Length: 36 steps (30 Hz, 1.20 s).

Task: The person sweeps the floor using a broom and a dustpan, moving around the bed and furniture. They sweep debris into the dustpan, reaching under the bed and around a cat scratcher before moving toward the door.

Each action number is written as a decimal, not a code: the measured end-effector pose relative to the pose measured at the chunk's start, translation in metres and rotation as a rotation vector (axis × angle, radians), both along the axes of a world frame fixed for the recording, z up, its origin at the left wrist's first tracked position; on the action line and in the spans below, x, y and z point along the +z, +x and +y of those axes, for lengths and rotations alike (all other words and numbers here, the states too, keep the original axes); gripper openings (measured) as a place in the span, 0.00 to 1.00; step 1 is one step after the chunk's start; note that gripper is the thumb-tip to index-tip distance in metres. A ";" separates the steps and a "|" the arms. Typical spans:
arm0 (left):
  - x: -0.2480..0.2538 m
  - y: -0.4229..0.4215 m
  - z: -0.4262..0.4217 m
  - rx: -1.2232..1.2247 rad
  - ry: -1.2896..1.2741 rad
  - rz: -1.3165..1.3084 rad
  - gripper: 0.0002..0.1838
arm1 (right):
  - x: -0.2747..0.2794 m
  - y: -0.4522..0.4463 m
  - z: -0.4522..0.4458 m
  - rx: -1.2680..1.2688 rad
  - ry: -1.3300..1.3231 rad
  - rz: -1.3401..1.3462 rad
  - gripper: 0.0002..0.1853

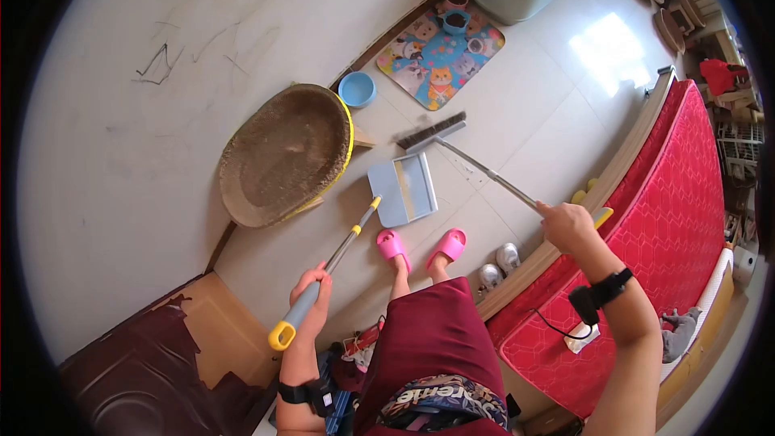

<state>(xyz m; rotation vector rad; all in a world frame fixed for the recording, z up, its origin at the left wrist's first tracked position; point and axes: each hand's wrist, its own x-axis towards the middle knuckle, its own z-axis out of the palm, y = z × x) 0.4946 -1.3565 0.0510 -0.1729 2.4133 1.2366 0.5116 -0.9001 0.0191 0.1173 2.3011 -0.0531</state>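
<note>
My left hand (316,284) is wrapped round the grey and yellow handle of a long-handled dustpan (391,195). Its pale blue pan rests on the tiles just in front of my pink slippers (394,249). In my right hand (567,227) is the pole of a broom (492,175), closed in my fingers. The broom head, with dark bristles, lies beyond the pan's far edge, close to it. Some small specks (471,169) show on the floor beside the broom pole.
A scratched oval cat bed (287,157) stands by the wall on the left, beside a blue bowl (357,90). Farther off lies a cartoon cat mat (442,55) with bowls. A red mattress (638,218) on a wooden frame flanks the right; silver shoes (508,257) sit along it.
</note>
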 end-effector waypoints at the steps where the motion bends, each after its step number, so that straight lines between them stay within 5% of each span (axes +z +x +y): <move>1: 0.001 0.007 -0.006 0.036 0.002 -0.007 0.03 | 0.017 -0.006 -0.001 -0.007 0.004 -0.023 0.21; 14: -0.002 0.056 -0.043 0.430 0.191 0.016 0.07 | -0.086 -0.087 -0.070 -0.077 -0.198 0.135 0.14; 23: 0.011 0.048 -0.055 0.509 0.265 0.023 0.08 | -0.030 0.037 0.021 0.038 -0.004 -0.040 0.19; 31: 0.004 0.033 -0.055 0.509 0.280 0.006 0.09 | 0.035 0.124 0.047 -0.103 0.095 -0.131 0.20; 36: -0.005 0.023 -0.051 0.462 0.267 -0.005 0.09 | 0.039 0.166 0.071 -0.577 -0.073 0.046 0.20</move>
